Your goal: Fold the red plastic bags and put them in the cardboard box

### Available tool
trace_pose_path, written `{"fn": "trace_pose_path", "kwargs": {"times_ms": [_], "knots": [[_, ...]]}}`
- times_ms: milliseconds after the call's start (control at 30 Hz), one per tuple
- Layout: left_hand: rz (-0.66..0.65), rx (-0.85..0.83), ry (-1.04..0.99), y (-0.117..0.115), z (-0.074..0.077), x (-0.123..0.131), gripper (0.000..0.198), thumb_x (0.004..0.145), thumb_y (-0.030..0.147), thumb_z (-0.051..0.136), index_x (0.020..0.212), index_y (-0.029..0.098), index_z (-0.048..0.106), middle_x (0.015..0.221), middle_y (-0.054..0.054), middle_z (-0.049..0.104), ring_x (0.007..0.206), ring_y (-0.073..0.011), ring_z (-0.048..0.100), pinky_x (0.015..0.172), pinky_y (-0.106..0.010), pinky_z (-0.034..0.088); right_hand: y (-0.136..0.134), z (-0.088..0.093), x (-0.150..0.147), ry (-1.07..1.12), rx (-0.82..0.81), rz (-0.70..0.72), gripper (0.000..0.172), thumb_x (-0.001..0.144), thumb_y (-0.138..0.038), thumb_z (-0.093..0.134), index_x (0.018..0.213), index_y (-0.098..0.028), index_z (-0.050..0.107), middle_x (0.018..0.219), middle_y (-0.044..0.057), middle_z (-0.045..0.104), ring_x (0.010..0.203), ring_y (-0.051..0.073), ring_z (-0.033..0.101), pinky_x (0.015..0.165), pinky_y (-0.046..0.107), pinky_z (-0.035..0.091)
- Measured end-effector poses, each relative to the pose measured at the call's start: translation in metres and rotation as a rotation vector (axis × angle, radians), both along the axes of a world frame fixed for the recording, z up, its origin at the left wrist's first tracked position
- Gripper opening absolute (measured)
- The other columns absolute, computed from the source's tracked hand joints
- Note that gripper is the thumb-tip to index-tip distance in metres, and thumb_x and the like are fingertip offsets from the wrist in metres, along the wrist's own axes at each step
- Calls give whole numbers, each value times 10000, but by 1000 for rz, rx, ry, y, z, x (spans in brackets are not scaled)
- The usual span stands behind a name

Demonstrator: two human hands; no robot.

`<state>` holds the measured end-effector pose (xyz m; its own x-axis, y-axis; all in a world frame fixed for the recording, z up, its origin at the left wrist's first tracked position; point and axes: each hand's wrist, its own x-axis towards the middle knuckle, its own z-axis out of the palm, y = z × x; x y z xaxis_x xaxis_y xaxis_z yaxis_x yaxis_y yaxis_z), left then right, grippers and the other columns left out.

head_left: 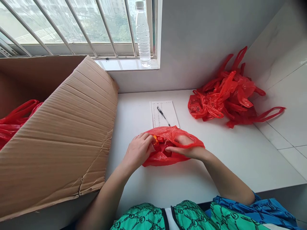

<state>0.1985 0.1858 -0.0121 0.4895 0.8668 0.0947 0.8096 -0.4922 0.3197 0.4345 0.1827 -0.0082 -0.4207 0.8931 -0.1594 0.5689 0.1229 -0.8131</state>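
Observation:
A red plastic bag (165, 158) lies on the white counter in front of me with its mouth spread. Inside it shows a red item with yellow print (158, 140), partly covered by the plastic; its kind cannot be made out. My left hand (141, 147) is closed on the left rim of the bag, its fingers curled over the edge beside the printed item. From the right, my right hand (189, 150) reaches into the mouth, with thumb and fingers apart. Thin red plastic covers some of its fingers.
A notepad (160, 111) with a pen (163, 115) on it lies just behind the bag. Tied red bags (223, 92) are heaped at the back right. A cardboard box (72, 127) with red bags (18, 119) stands left. A water bottle (143, 36) stands on the windowsill.

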Motion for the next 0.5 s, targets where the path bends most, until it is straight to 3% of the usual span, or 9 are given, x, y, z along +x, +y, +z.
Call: {"fn": "trace_pose_path", "kwargs": {"times_ms": [100,200,300,500], "knots": [[52,-87,-208,-3,9,4,256,1008,316,352,984,237,594,945,-10,660,853,-175,599,707,-288,440,2,9,-4,285,-135,-155,248,870,-521,592,941,-301,682,948,-19,722,921,201,683,842,340,537],[49,-173,-309,-6,12,8,346,1017,394,339,804,213,543,761,10,598,696,-143,543,625,-253,395,1,11,-9,482,-227,-189,285,871,-529,590,991,-282,667,1007,1,721,982,208,687,893,340,536],[35,-170,-355,-5,8,8,368,999,395,404,690,196,417,659,25,483,601,-123,439,562,-244,324,1,7,-12,516,-252,-192,339,844,-553,618,975,-245,666,955,21,719,957,226,689,871,354,543],[12,-196,-448,-3,2,5,364,1002,356,409,685,196,329,645,35,402,590,-117,353,555,-246,278,3,5,-11,460,-216,-193,405,817,-580,634,988,-216,684,860,27,707,927,225,676,826,346,537]]}}
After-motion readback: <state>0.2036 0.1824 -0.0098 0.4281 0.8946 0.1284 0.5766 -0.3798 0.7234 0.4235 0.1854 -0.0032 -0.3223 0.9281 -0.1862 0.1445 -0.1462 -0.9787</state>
